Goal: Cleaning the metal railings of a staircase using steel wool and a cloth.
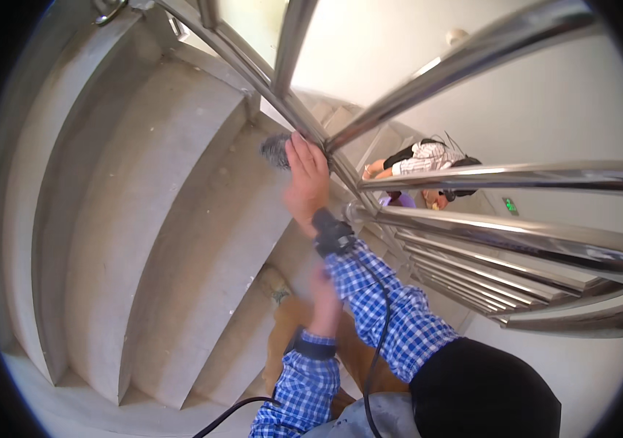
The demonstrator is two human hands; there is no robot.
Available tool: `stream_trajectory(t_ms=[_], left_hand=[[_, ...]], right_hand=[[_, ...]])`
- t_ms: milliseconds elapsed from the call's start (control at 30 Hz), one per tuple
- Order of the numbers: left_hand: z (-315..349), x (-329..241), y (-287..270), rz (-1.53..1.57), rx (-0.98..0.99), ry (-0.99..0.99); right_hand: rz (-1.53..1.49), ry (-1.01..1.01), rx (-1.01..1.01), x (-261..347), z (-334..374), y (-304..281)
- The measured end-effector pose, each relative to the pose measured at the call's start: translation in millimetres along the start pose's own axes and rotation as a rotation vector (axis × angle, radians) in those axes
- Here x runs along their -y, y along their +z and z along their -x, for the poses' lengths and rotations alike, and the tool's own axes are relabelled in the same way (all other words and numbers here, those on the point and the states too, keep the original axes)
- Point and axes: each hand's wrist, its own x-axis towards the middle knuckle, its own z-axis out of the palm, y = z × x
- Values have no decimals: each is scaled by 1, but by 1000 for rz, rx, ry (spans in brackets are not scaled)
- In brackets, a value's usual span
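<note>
My right hand reaches up to the lower rail of a shiny metal stair railing. Its fingers are closed on a grey, fuzzy steel wool pad, which pokes out on the stair side of the hand, close to where an upright bar meets the rail. Lower down, my left hand is above my knee, blurred and partly covered by my right forearm. Its fingers cannot be made out. Both arms wear blue checked sleeves, with dark bands at the wrists.
Curved concrete steps fan out on the left. My shoe rests on one. Several railing bars stretch to the right. Beyond them, lower down, a person bends beside a purple thing. A black cable runs along my right arm.
</note>
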Motion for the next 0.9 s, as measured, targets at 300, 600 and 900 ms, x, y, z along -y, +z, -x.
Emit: stream_trajectory(t_ms=[300,600,900], left_hand=[[15,-3,-12,-536,52,-115],[17,-32,-5,-201,-185,-118],[14,-19,2,-203,-127,5]], right_hand=[[-511,596,-29,-23,45,-40],[107,293,265,-41,56,-12],[-65,318,190,-65,32,-11]])
